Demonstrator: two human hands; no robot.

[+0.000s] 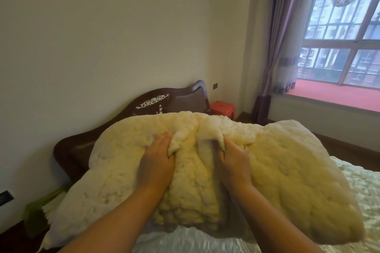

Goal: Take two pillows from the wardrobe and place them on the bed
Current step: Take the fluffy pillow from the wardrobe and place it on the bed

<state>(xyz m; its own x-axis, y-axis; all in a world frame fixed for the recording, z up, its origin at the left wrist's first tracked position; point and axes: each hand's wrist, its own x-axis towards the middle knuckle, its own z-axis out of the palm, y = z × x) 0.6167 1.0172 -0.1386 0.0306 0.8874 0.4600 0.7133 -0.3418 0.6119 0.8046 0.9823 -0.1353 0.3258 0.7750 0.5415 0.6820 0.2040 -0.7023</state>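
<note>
The bed (359, 191), covered in a pale quilted spread, carries two cream pillows: the left pillow (115, 166) reaches the dark headboard (82, 146), the right pillow (292, 170) lies beside it. The left hand (156, 164) and right hand (234, 160) each have their grip clamped on bunched pillow fabric.

A bed (359, 187) with a shiny pale cream quilted cover fills the view from 4 to 6 o'clock, its dark carved wooden headboard (127, 117) standing at 10 o'clock. Two plump, lumpy cream-yellow pillows (287, 170) lie on the cover near the centre, side by side and touching.
</note>
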